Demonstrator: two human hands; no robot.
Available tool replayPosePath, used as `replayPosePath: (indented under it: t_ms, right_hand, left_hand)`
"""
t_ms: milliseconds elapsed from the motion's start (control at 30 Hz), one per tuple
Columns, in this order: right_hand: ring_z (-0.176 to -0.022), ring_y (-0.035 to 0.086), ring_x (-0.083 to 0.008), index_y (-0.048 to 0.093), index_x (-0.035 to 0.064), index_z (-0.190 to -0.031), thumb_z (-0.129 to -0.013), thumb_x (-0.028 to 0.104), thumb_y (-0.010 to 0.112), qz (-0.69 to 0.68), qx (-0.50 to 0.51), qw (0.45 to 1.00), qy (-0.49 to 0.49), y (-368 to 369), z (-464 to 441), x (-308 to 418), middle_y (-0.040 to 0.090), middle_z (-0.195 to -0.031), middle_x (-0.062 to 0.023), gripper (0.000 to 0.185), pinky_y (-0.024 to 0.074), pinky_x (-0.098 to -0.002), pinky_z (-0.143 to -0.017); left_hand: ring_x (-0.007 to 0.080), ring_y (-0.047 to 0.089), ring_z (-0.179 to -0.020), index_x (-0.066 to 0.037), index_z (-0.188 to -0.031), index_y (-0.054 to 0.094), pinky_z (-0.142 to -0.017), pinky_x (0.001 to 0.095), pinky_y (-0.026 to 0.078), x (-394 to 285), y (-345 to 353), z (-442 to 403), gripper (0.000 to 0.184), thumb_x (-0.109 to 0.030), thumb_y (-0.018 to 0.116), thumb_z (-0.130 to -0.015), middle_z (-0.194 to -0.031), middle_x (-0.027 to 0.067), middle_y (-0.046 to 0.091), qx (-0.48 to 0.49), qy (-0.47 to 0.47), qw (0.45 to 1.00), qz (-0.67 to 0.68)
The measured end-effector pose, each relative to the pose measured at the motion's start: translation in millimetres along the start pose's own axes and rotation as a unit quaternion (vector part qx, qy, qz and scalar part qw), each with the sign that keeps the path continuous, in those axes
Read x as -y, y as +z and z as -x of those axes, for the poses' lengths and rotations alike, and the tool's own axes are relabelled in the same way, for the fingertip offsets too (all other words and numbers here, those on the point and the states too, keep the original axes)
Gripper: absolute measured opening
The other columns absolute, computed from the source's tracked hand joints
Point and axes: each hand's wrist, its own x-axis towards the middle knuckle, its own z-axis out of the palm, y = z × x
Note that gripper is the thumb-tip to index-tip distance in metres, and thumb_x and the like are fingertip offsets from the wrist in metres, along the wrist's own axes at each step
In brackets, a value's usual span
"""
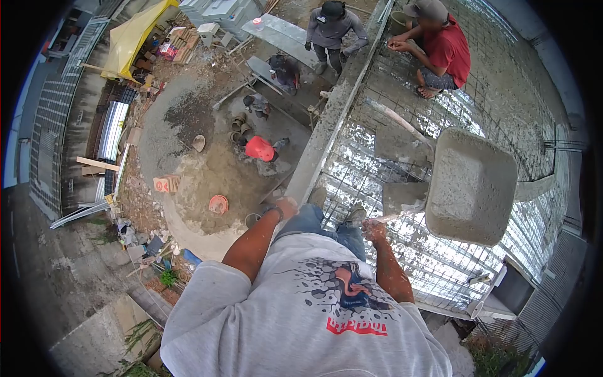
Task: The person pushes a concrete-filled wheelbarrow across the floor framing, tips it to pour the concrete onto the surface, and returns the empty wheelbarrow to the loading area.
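Observation:
My right hand (375, 231) is closed around the end of one wheelbarrow handle (405, 212), at the right of my legs. The wheelbarrow (474, 185) stands on the rebar mesh with its tray toward the right; grey cement residue coats the inside. Its other handle (399, 119) points away from me, toward the upper left. My left hand (287, 207), with a dark band at the wrist, is by my left knee near the concrete beam edge; its fingers do not show clearly.
A concrete beam (336, 119) borders the rebar deck (433, 270), with a drop on its left. Below are a sand pile (204, 179), an orange bucket (218, 204) and several workers. A person in a red shirt (449, 44) squats on the deck; another (336, 31) stands beyond the beam.

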Motion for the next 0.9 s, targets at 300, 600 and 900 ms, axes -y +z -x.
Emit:
replayPosePath:
  t_ms: [300,600,900]
  right_hand:
    - [-0.05,0.061,-0.0194,0.056,0.0007,-0.093,-0.076,0.03,0.078,-0.08,0.018,0.997,-0.008,5.2,9.0,3.7,0.063,-0.071,-0.0108,0.041,0.0425,-0.0261,-0.036]
    - [-0.057,0.063,-0.0186,0.06,0.0006,-0.09,-0.08,0.033,0.072,0.0,0.019,1.0,0.008,3.8,-5.0,4.9,0.067,-0.078,-0.0104,0.036,0.0485,-0.0287,-0.045]
    - [-0.056,0.063,-0.0175,0.062,0.0011,-0.096,-0.082,0.036,0.07,0.067,0.005,0.998,0.019,16.4,-13.3,15.2,0.067,-0.078,-0.0094,0.038,0.0486,-0.0279,-0.045]
  left_hand:
    - [0.0279,0.055,-0.112,-0.014,-0.104,0.064,-0.097,0.0372,0.042,-10.2,-11.6,9.2,0.043,-0.039,0.07,-0.069,-0.117,0.0116,0.06,-0.013,0.009,0.999,-0.033]
    - [0.0281,0.057,-0.109,-0.015,-0.101,0.065,-0.095,0.0377,0.043,-17.1,-25.4,6.7,0.04,-0.039,0.07,-0.069,-0.115,0.0103,0.061,-0.015,0.016,0.999,-0.038]
    - [0.0264,0.059,-0.104,-0.011,-0.107,0.058,-0.091,0.0347,0.046,-10.2,-33.7,-0.8,0.046,-0.036,0.074,-0.072,-0.109,0.0118,0.062,-0.013,0.007,0.999,-0.036]
